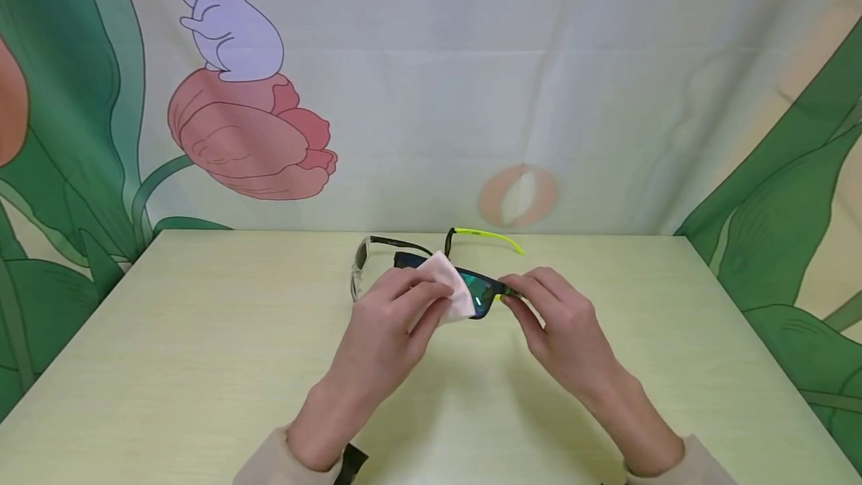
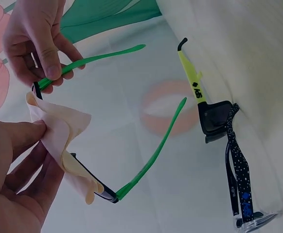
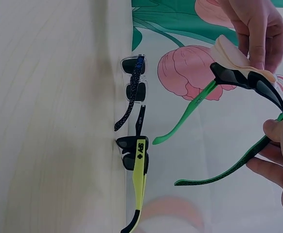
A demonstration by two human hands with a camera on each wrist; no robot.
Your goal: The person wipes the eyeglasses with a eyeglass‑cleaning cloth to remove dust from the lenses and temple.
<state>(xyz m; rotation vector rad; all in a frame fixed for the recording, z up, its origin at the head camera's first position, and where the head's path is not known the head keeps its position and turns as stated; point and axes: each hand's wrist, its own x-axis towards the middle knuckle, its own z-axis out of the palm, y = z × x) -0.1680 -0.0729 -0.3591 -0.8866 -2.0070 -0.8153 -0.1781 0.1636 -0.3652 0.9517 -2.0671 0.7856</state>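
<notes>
Black-framed sunglasses [image 1: 482,293] with green temples and blue-green mirrored lenses are held up between both hands, above the table. My left hand [image 1: 380,335] pinches a pale pink cloth [image 1: 450,292], which lies against the front of the frame and covers part of the lenses. Thumb and fingers of my right hand [image 1: 572,339] grip one temple [image 3: 260,145] near its hinge. In the left wrist view the cloth [image 2: 59,131] drapes over the frame, and the other temple [image 2: 153,155] extends unheld.
Behind the hands, clear-framed sunglasses [image 1: 361,260] with dark speckled temples stand on the table [image 1: 168,335]. Next to them are black sunglasses with yellow temples [image 3: 140,165]. A small dark object [image 1: 353,462] shows beside the left sleeve. A printed curtain [image 1: 417,96] hangs at the table's back edge.
</notes>
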